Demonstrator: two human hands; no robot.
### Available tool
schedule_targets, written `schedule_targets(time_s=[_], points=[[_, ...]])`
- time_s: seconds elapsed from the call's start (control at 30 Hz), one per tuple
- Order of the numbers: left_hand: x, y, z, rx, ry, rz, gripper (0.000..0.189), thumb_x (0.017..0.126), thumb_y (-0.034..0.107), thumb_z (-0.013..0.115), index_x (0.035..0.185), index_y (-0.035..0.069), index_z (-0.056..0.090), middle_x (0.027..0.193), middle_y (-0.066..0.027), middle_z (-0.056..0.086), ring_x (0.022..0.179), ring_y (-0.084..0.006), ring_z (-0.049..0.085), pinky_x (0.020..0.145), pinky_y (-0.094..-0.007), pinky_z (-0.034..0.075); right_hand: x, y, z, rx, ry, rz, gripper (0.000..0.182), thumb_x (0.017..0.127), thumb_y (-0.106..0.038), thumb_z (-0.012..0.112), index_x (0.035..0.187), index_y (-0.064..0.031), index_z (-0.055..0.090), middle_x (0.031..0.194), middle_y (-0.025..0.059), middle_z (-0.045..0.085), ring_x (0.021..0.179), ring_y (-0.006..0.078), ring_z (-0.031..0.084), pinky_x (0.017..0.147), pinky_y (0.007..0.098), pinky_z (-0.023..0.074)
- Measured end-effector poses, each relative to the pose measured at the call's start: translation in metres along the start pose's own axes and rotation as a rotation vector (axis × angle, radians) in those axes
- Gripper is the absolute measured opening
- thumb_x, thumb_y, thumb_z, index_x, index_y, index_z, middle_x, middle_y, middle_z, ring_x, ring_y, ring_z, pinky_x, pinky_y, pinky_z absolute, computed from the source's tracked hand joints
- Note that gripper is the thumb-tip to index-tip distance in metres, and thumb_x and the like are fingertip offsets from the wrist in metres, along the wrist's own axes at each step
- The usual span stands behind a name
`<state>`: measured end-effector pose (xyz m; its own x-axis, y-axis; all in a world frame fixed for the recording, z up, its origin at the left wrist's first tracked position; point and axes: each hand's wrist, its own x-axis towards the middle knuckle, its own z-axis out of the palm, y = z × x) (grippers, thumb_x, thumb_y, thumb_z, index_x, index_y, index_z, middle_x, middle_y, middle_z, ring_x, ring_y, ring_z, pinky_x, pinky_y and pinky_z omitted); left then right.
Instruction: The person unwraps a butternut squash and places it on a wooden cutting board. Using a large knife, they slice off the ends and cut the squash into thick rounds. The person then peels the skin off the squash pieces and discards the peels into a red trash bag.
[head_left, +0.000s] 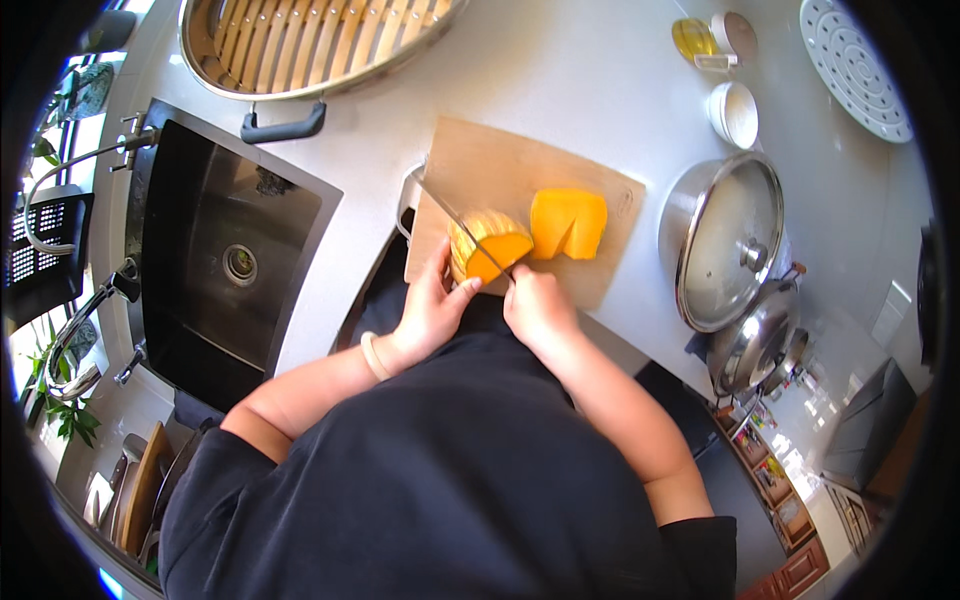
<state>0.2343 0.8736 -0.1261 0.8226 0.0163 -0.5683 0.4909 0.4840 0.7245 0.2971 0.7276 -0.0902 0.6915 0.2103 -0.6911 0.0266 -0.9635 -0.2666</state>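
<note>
A wooden cutting board (495, 154) lies on the counter before me. My left hand (435, 300) grips a chunk of pumpkin (487, 225) with ribbed yellow rind and a bare orange cut face. The handle of a kitchen knife (456, 214) is in my right hand (541, 304), mostly hidden by the fingers. Its blade, seen nearly edge-on, crosses over the chunk towards the upper left; how deep it sits I cannot tell. Just right of the chunk rests a peeled orange pumpkin piece (570, 214) with a wedge-shaped notch at its near side.
To the left is a dark sink (217, 180) with a faucet (71, 337). A steamer with wooden slats (300, 45) stands at the back. At right are a lidded steel pot (694, 232), white bowls (735, 116) and a perforated plate (855, 71).
</note>
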Motion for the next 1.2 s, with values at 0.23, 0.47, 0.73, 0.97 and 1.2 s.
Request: schedule_targets(time_s=[0.23,0.47,0.73,0.97,1.2], points=[[0.009,0.005,-0.001,-0.084,-0.015,-0.032,0.068,0.086,-0.003,0.059,0.142,-0.006,0.021,0.139,-0.0143,0.039,0.129,-0.0198,0.039,0.106,-0.0316,0.034,0.011,0.015,0.017,0.068,0.107,-0.091,0.016,0.083,-0.012,0.052,0.095,-0.0072,0.061,0.070,0.0206,0.064,0.068,0.0401,0.063,0.063,0.0496,0.0509],[0.014,0.010,-0.003,-0.119,0.001,-0.019,0.071,0.088,-0.001,0.058,0.143,-0.008,0.013,0.142,-0.0180,0.035,0.131,-0.0207,0.036,0.107,-0.0315,0.033,-0.035,0.029,-0.019,0.248,0.230,-0.282,0.015,0.082,-0.011,0.059,0.096,-0.0058,0.063,0.077,0.0179,0.065,0.071,0.0360,0.064,0.063,0.0425,0.0512],[0.016,0.034,0.010,0.772,0.156,0.437,0.069,0.083,0.011,0.065,0.140,-0.002,0.028,0.138,-0.0201,0.040,0.131,-0.0275,0.037,0.107,-0.0381,0.031,-0.085,0.091,-0.037,0.357,0.427,-0.092,0.013,0.083,-0.008,0.059,0.091,0.0021,0.063,0.077,0.0187,0.065,0.069,0.0342,0.065,0.061,0.0332,0.0500],[0.099,0.092,0.134,1.568,-0.476,0.300,0.075,0.072,0.017,0.075,0.136,0.004,0.037,0.131,-0.0201,0.047,0.119,-0.0377,0.048,0.096,-0.0409,0.042,-0.093,0.137,-0.030,0.555,0.627,0.030,0.018,0.084,-0.012,0.058,0.081,0.0060,0.059,0.072,0.0239,0.062,0.070,0.0387,0.064,0.061,0.0364,0.0496],[0.165,0.079,0.159,1.702,-0.636,-0.356,0.082,0.065,0.018,0.081,0.136,0.016,0.039,0.123,-0.0177,0.055,0.106,-0.0351,0.056,0.085,-0.0367,0.050,-0.107,0.151,-0.033,0.620,0.676,-0.058,0.014,0.085,-0.010,0.057,0.080,0.0029,0.058,0.062,0.0193,0.056,0.055,0.0350,0.055,0.054,0.0359,0.0443]])
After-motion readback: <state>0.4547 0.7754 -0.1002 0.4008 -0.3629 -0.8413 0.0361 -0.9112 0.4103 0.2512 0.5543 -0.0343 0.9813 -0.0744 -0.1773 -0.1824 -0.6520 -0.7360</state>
